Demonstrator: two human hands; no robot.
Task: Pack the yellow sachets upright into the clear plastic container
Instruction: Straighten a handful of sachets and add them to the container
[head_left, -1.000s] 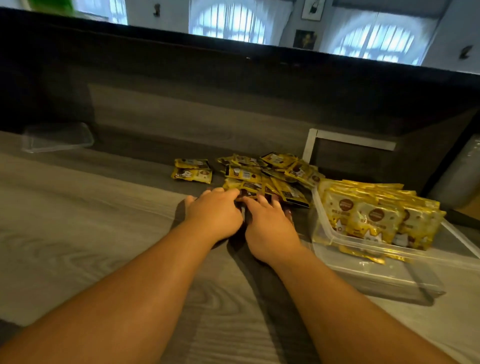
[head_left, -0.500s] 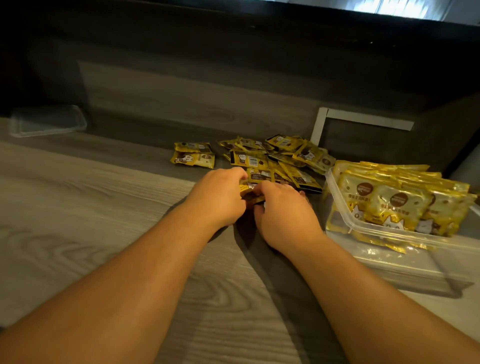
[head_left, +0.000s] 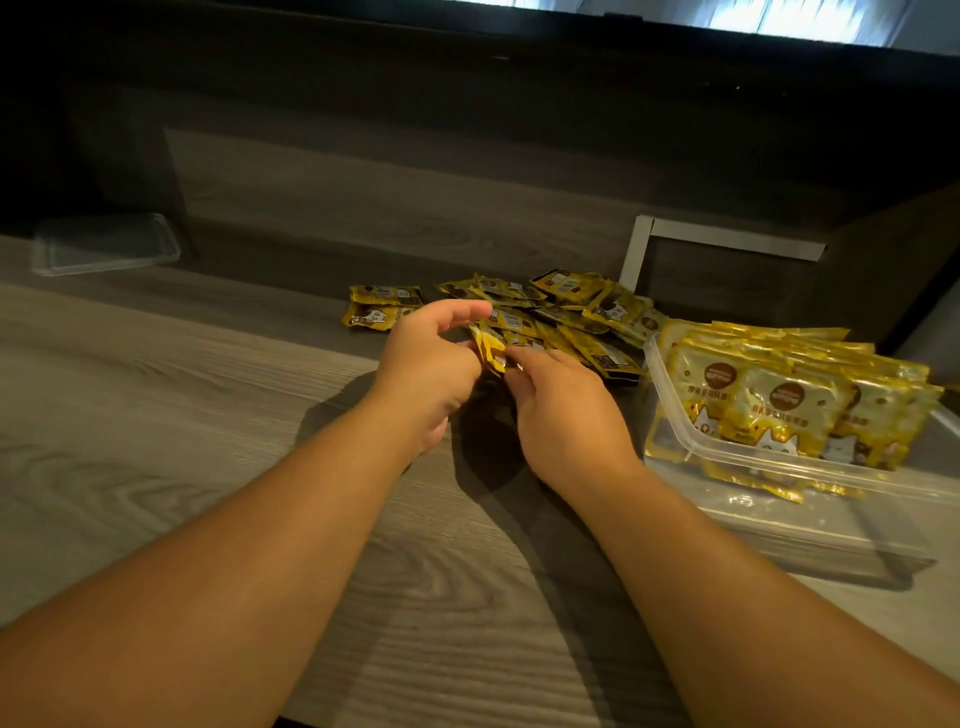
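Note:
A loose pile of yellow sachets lies flat on the wooden table, behind my hands. My left hand and my right hand meet at the pile's near edge and together pinch a small bunch of sachets lifted off the table. To the right stands the clear plastic container, with several yellow sachets upright in its far half. The near half of the container shows only its bare bottom.
A clear plastic lid lies at the far left of the table. Two sachets lie apart, left of the pile. A dark wall panel with a white frame rises right behind the table.
My hands pressed flat on the pile's near edge, then closed on a few sachets and raised them slightly. The camera has tilted down and moved closer.

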